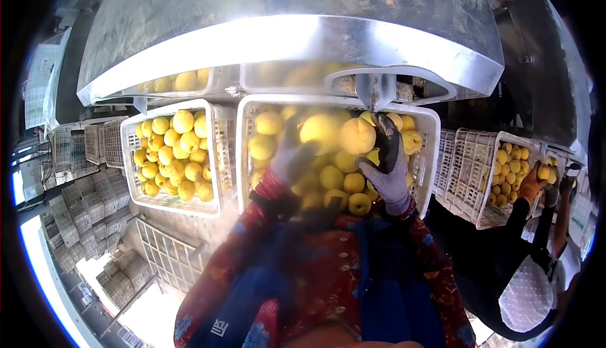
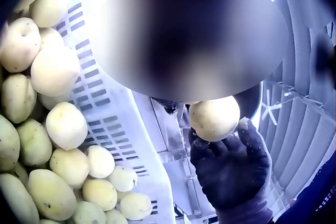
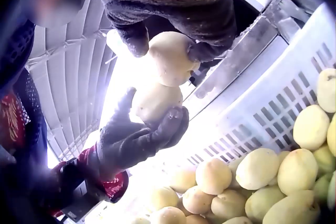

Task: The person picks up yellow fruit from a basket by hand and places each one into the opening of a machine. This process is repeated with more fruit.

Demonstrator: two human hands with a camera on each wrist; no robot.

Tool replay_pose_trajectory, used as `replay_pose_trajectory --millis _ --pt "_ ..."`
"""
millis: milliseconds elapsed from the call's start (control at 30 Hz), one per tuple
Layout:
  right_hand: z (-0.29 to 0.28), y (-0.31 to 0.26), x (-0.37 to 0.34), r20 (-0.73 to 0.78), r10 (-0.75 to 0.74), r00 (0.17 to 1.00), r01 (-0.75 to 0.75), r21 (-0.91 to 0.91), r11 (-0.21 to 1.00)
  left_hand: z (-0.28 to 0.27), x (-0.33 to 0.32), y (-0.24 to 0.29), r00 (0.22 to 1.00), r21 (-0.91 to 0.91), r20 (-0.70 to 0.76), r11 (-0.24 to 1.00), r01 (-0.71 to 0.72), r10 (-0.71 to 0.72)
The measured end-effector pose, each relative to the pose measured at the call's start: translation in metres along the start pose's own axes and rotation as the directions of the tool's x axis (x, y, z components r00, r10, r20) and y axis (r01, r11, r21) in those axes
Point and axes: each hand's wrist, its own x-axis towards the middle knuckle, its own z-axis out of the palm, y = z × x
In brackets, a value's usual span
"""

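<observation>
My gloved left hand (image 1: pixel 293 157) holds a round yellow fruit (image 1: pixel 320 132) above the middle crate (image 1: pixel 433 152). Beside it, my gloved right hand (image 1: pixel 392 180) grips another yellow fruit (image 1: pixel 357 136) between thumb and fingers. The right wrist view shows the right hand (image 3: pixel 170 8) on its fruit (image 3: pixel 170 58), with the left hand (image 3: pixel 144 140) curled round a fruit (image 3: pixel 157 102) just below, the two fruits close together. In the left wrist view, the right hand (image 2: pixel 231 169) cups its fruit (image 2: pixel 214 118) from below; a blur hides the left hand.
A full fruit crate (image 1: pixel 216 158) stands on the left, another crate (image 1: pixel 483 180) on the right near a person's orange-gloved hand (image 1: pixel 531 185). A metal machine edge (image 1: pixel 284 32) runs behind the crates. Stacked crates (image 1: pixel 82 212) stand far left.
</observation>
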Motion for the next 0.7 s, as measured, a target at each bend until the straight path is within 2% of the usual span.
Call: replay_pose_trajectory --millis 33,133,167,233,267,333,367,400,467,500,533,567,667,700 --pt "0.000 -0.010 0.004 0.022 -0.060 0.998 0.062 -0.143 0.988 -0.001 0.003 0.009 0.999 0.060 0.029 0.998 0.018 -0.020" --pt "0.005 -0.010 0.003 -0.016 -0.091 0.996 0.078 -0.397 0.914 -0.002 0.014 0.035 0.998 0.024 0.058 0.999 0.027 -0.028" --pt "0.005 -0.010 0.005 -0.034 -0.105 0.994 0.084 -0.384 0.920 -0.002 0.016 0.036 0.998 0.047 0.049 0.998 -0.029 0.026" --pt "0.006 -0.009 0.008 -0.073 -0.131 0.989 0.096 -0.356 0.929 -0.005 0.018 0.037 0.998 0.121 0.044 0.991 -0.053 0.048" --pt "0.007 -0.011 0.014 -0.115 -0.164 0.980 0.106 -0.395 0.913 -0.008 0.017 0.039 0.999 0.170 0.045 0.985 -0.022 0.015" --pt "0.009 -0.013 0.040 -0.193 -0.236 0.952 0.122 -0.467 0.876 -0.008 0.009 0.022 0.992 0.063 0.034 0.991 0.116 -0.119" --pt "0.006 -0.007 0.058 -0.136 -0.345 0.929 0.154 -0.705 0.692 -0.004 -0.004 -0.008 0.975 -0.094 0.044 0.971 0.221 -0.218" --pt "0.006 0.008 0.075 -0.111 -0.301 0.947 0.083 -0.822 0.564 -0.002 0.002 0.003 0.970 -0.159 0.065 0.957 0.244 -0.236" --pt "0.002 0.021 0.096 -0.126 -0.284 0.951 0.079 -0.785 0.615 0.002 0.014 0.024 0.956 -0.283 0.107 0.914 0.291 -0.272" --pt "-0.002 0.022 0.101 -0.149 -0.265 0.953 0.064 -0.753 0.655 0.009 0.024 0.034 0.949 -0.576 0.071 0.764 0.290 -0.307" --pt "-0.010 0.017 0.099 -0.195 -0.222 0.955 0.025 -0.694 0.719 0.012 0.033 0.048 0.936 -0.810 0.046 0.535 0.240 -0.350" --pt "-0.015 0.009 0.094 -0.235 -0.172 0.957 -0.016 -0.631 0.776 0.009 0.041 0.076 0.897 -0.762 0.051 0.564 0.320 -0.439" --pt "-0.021 -0.033 0.051 0.001 -0.198 0.980 0.175 -0.474 0.863 0.014 0.044 0.055 0.984 -0.547 -0.111 0.835 0.057 -0.140" --pt "-0.013 -0.037 0.042 0.096 -0.156 0.983 0.180 -0.355 0.917 0.013 0.045 0.056 0.988 -0.467 -0.095 0.882 0.064 -0.122"
